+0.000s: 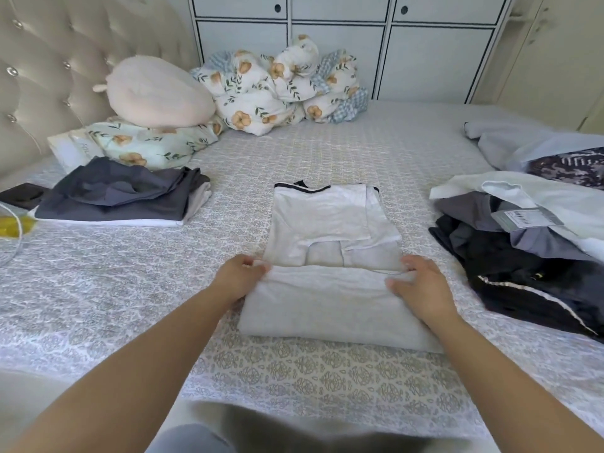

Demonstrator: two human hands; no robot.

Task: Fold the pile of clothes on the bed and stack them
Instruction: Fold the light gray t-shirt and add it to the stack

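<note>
Garment: I see a light grey shirt (pixel 330 256) with dark collar trim lying mid-bed, its lower part doubled up towards the collar.
Left hand: my view has the left hand (pixel 240 277) at the fold's left corner, its fingers (pixel 258 264) curled round the cloth edge and gripping it.
Right hand: the right hand (pixel 421 289) holds the fold's right corner, thumb on top and fingers pinching the edge.
Folded stack: dark grey and white clothes (pixel 121 199) sit stacked to the left, near the floral pillow (pixel 153 143).
Unfolded pile: a heap of dark, grey and white clothes (pixel 529 243) lies to the right, a tag showing.
Bed: a patterned grey sheet (pixel 327 371) covers it.
</note>
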